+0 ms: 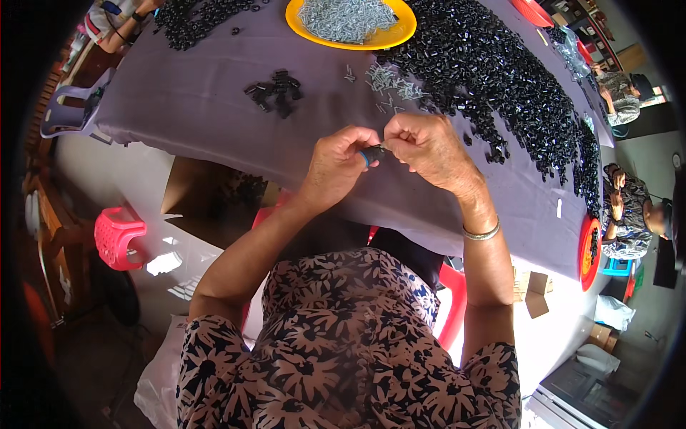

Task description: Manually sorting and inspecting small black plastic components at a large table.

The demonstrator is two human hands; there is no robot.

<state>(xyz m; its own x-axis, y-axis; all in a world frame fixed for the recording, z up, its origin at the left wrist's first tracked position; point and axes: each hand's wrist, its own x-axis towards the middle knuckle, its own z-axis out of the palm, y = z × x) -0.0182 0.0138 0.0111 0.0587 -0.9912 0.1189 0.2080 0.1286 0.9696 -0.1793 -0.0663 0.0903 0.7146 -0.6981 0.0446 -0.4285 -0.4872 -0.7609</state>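
Note:
My left hand (pixel 336 166) is closed in a pinch on a small black piece (pixel 374 153); a blue band shows beside its fingertips. Close against it, my right hand (pixel 429 149) is pinched too, with a tiny pale tip at its fingers that I cannot make out. Both hands are over the near edge of the cloth-covered table (pixel 207 93). Just beyond them lies a loose scatter of silver screws (pixel 394 84). A small group of black pieces (pixel 277 91) rests to the left, and a large spread of black pieces (pixel 486 64) covers the right side.
A yellow plate (pixel 402 32) heaped with silver screws stands at the far side. More black pieces (pixel 189 21) lie far left. Below the table are an open cardboard box (pixel 187 187) and a pink stool (pixel 118 236). Other people (pixel 629 214) sit around the table.

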